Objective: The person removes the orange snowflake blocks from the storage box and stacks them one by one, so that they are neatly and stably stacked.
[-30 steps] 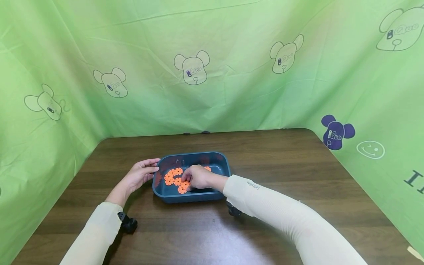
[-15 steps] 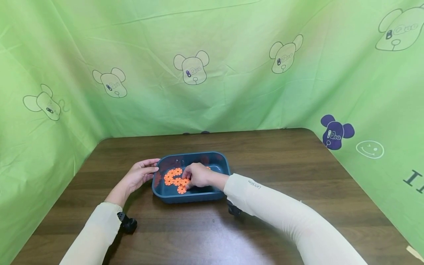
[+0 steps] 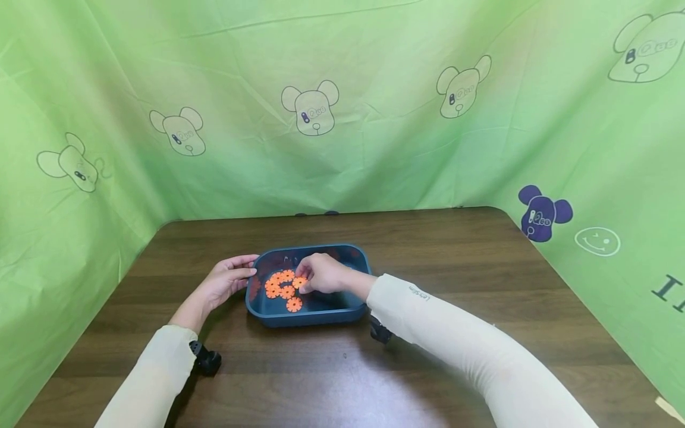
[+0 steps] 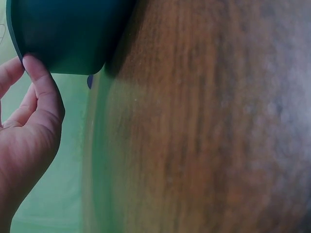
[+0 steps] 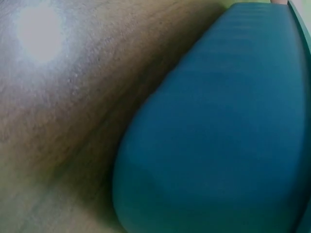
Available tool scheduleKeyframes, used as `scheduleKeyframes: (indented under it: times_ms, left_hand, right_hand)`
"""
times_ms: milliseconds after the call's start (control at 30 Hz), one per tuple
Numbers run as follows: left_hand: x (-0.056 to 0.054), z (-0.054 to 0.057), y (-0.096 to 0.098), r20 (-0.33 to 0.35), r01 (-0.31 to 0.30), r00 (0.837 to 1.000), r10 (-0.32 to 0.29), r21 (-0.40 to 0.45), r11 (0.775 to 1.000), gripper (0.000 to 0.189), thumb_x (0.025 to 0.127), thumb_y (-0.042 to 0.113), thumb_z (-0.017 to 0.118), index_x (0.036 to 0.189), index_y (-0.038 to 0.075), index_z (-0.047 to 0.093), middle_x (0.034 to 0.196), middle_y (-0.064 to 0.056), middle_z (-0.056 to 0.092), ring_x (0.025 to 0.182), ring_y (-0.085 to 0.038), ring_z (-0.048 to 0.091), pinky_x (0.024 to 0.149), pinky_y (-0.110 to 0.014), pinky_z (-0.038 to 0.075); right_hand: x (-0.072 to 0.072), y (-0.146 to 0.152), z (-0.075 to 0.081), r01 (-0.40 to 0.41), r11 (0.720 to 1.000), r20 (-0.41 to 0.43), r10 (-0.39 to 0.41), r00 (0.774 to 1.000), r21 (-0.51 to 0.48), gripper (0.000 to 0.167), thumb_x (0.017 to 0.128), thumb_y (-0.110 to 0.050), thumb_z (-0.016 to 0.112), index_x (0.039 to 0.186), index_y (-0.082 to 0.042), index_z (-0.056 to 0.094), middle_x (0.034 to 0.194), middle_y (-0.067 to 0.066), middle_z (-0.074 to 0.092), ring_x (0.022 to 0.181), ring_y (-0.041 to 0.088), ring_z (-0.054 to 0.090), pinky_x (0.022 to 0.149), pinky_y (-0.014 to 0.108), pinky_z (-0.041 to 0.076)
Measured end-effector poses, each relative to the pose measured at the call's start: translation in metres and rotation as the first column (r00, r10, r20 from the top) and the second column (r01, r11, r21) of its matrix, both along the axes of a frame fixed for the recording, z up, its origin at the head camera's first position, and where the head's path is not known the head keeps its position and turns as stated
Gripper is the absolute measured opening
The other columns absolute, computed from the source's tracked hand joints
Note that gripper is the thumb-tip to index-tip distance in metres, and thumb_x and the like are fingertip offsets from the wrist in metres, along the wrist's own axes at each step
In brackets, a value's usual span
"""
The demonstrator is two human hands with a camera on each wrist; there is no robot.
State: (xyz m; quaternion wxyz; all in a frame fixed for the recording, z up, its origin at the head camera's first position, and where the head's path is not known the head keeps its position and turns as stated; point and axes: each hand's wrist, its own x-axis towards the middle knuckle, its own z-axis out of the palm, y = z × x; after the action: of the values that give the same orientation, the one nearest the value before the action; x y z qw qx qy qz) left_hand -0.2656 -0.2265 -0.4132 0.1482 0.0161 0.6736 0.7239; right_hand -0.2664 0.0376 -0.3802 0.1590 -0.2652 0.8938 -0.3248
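Observation:
A blue plastic bin (image 3: 316, 319) sits on the table with several orange notched plastic discs (image 3: 273, 289) lying flat in its left half. My left hand (image 3: 223, 282) pinches the bin's left rim between thumb and fingers, as the left wrist view also shows at the bin wall (image 4: 68, 39). Inside the bin, my right hand (image 3: 323, 273) pinches one orange disc (image 3: 299, 282) between thumb and fingertips, just right of the others. One disc (image 3: 294, 304) lies apart near the front wall. The right wrist view shows only the bin's outer side (image 5: 218, 121); that hand is hidden there.
The brown wooden table (image 3: 455, 255) extends around the bin on all sides. A green cloth (image 3: 374, 166) with mouse-head drawings hangs behind and at both sides. Black wrist cameras (image 3: 206, 359) are strapped under both forearms.
My right hand has moved slightly up and back, with a disc now seen between its fingertips, parted from the front disc. The left hand stays on the rim.

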Motion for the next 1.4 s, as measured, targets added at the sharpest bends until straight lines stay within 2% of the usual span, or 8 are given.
scheduleKeyframes:
  times_ms: [333,500,667,833,1167,1400]
  left_hand:
    - [0.000,0.001,0.000,-0.006,0.022,1.000,-0.022,0.008,1.000,0.047,0.094,0.000,0.061,0.138,-0.005,0.047,0.103,-0.002,0.059,0.088,-0.010,0.062,0.077,-0.025,0.053]
    - [0.000,0.001,0.000,-0.010,0.029,1.000,-0.029,0.016,0.999,0.049,0.094,0.000,0.060,0.139,-0.007,0.044,0.103,-0.002,0.059,0.089,-0.010,0.062,0.078,-0.025,0.053]
    - [0.001,0.001,0.000,-0.011,0.026,1.000,-0.026,0.011,1.000,0.049,0.094,0.000,0.061,0.139,-0.007,0.044,0.103,-0.002,0.058,0.088,-0.010,0.062,0.078,-0.025,0.053]
    - [0.001,0.000,0.000,-0.002,0.012,1.000,-0.012,0.011,1.000,0.045,0.093,-0.001,0.060,0.137,-0.004,0.048,0.102,-0.002,0.059,0.088,-0.010,0.062,0.078,-0.025,0.053]
    - [0.001,0.001,0.000,-0.004,0.012,1.000,-0.012,0.016,1.000,0.045,0.093,0.000,0.061,0.137,-0.005,0.049,0.102,-0.002,0.059,0.087,-0.010,0.062,0.076,-0.024,0.053]
    - [0.001,0.002,-0.001,-0.001,0.021,1.000,-0.021,0.016,1.000,0.049,0.094,0.000,0.061,0.139,-0.007,0.044,0.102,-0.002,0.059,0.088,-0.010,0.062,0.077,-0.024,0.053]
  right_hand:
    - [-0.005,0.012,0.002,-0.044,0.999,-0.035,0.043,0.998,-0.028,0.033,0.089,-0.013,0.073,0.119,-0.003,0.066,0.098,0.001,0.064,0.084,0.012,0.059,0.075,0.026,0.050]
    - [-0.007,0.017,-0.001,-0.037,0.997,-0.020,0.036,0.999,-0.064,0.035,0.090,-0.014,0.071,0.122,-0.002,0.064,0.091,0.000,0.063,0.079,0.011,0.060,0.074,0.027,0.051]
    - [-0.008,0.021,0.000,-0.009,0.995,-0.011,0.008,1.000,-0.099,0.032,0.090,-0.013,0.071,0.119,-0.003,0.065,0.092,0.001,0.062,0.079,0.014,0.059,0.070,0.026,0.050]
    - [-0.009,0.027,0.003,0.023,0.994,-0.031,-0.027,0.999,-0.106,0.031,0.088,-0.014,0.073,0.117,-0.004,0.066,0.099,0.001,0.060,0.085,0.016,0.056,0.075,0.027,0.050]
    - [-0.018,0.046,0.012,0.103,0.980,-0.048,-0.113,0.992,-0.171,0.031,0.087,-0.013,0.075,0.115,-0.003,0.067,0.094,0.004,0.062,0.082,0.016,0.058,0.071,0.028,0.051]
    - [-0.026,0.067,0.018,0.150,0.962,-0.082,-0.173,0.981,-0.229,0.031,0.085,-0.011,0.076,0.113,-0.001,0.067,0.090,0.006,0.064,0.080,0.018,0.058,0.069,0.028,0.050]
